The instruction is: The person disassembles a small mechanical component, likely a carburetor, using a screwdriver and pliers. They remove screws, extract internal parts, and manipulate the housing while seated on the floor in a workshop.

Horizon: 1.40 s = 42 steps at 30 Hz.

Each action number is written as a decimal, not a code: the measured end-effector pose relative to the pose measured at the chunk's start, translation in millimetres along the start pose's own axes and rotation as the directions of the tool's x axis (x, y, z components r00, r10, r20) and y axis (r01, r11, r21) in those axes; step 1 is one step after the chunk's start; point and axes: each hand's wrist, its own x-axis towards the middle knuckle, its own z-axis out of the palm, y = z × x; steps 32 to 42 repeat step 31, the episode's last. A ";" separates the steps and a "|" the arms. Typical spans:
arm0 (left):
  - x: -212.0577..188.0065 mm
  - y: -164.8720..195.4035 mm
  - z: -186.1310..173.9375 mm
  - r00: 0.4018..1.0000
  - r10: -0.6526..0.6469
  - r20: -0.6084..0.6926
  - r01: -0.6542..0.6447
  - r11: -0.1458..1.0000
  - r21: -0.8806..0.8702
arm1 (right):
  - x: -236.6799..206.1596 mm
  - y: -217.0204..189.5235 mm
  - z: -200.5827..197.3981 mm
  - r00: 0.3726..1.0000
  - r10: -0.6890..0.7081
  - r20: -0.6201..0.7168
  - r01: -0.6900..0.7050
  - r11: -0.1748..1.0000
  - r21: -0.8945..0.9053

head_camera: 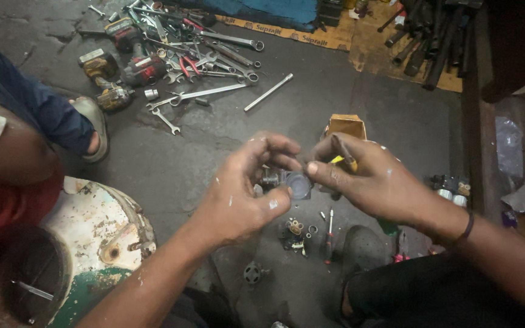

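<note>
Above the concrete floor (347, 97), the left hand (238, 194) pinches a small metal part (293, 183) while the right hand (372, 179), gripping a yellow-handled screwdriver (343, 159), seemingly works on it, which calls for steady aim.

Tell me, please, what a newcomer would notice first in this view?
The two hands, left hand and right hand, meet mid-frame around a small round grey part, the right also gripping a yellow-handled tool. A heap of wrenches lies on the floor at top left, and a worn white-and-green drum sits at lower left.
</note>
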 end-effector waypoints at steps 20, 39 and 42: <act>-1.5 3.3 -0.7 0.999 -0.031 -0.036 0.030 0.999 -0.035 | 0.3 -0.5 8.2 0.982 0.117 0.149 -0.147 0.967 0.209; -1.5 0.7 -2.1 0.999 -0.022 -0.025 0.021 0.999 -0.041 | 1.2 12.4 6.6 0.963 -0.024 0.268 -0.100 0.893 0.440; -1.5 0.7 -2.1 0.999 -0.022 -0.025 0.021 0.999 -0.041 | 1.2 12.4 6.6 0.963 -0.024 0.268 -0.100 0.893 0.440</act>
